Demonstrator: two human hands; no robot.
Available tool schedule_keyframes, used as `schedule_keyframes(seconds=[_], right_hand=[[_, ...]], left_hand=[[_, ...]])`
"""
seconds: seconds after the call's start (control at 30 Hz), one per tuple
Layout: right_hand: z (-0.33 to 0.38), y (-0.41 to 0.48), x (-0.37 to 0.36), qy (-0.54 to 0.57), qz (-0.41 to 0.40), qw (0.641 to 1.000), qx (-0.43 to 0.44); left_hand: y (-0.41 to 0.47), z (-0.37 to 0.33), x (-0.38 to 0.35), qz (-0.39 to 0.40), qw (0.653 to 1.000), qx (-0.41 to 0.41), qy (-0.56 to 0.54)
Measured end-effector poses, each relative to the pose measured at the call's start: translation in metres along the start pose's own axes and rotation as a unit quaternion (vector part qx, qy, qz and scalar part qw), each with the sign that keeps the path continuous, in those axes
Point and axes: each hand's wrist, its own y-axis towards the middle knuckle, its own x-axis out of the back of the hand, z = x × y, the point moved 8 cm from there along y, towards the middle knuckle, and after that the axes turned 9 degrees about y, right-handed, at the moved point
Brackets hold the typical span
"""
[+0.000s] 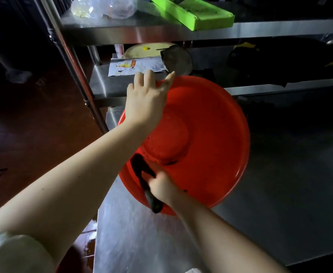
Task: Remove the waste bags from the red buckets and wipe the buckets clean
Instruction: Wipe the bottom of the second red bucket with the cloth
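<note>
- red bucket (211,134) sits tipped on the steel table (142,243), with the inside facing the camera and no bag in it
- left hand (144,101) grips the far rim, fingers hooked over the edge and thumb sticking out
- right hand (161,186) is a bit blurry, clenched round a dark cloth (140,166) that's against the inner wall near the low rim
- printed packet (136,66) on the shelf behind has yellow and red graphics, but the text is too small to read
- green tray (191,14) and plastic bag (102,6) sit up top, no labels I can make out

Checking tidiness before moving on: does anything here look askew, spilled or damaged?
Red bucket is tilted on the steel table, deliberately: left hand holds its rim, right hand wipes with a dark cloth. Green tray lies askew on the top shelf.
</note>
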Motion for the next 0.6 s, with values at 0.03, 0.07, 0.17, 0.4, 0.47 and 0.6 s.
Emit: schedule_keyframes(seconds=[0.03,0.07,0.17,0.4,0.47,0.6], right_hand=[[-0.018,0.001,0.01,-0.075,0.048,0.995,-0.041],[-0.043,0.002,0.026,-0.182,0.091,0.975,-0.092],[-0.071,0.025,0.11,-0.542,0.07,0.825,-0.145],[-0.085,0.064,0.113,-0.587,0.013,0.792,-0.169],[-0.097,0.08,0.05,-0.36,0.085,0.909,-0.194],[-0.028,0.106,-0.011,0.034,0.035,0.993,-0.105]], left_hand=[[-0.001,-0.001,0.003,-0.013,1.0,-0.003,0.011],[-0.001,-0.003,0.006,-0.025,1.0,-0.009,0.012],[0.002,-0.017,0.013,-0.052,0.998,-0.018,-0.001],[0.019,-0.026,-0.005,-0.014,0.999,0.023,0.04],[0.02,-0.027,-0.004,-0.025,0.999,0.018,0.035],[0.023,-0.019,-0.005,-0.051,0.998,0.014,0.039]])
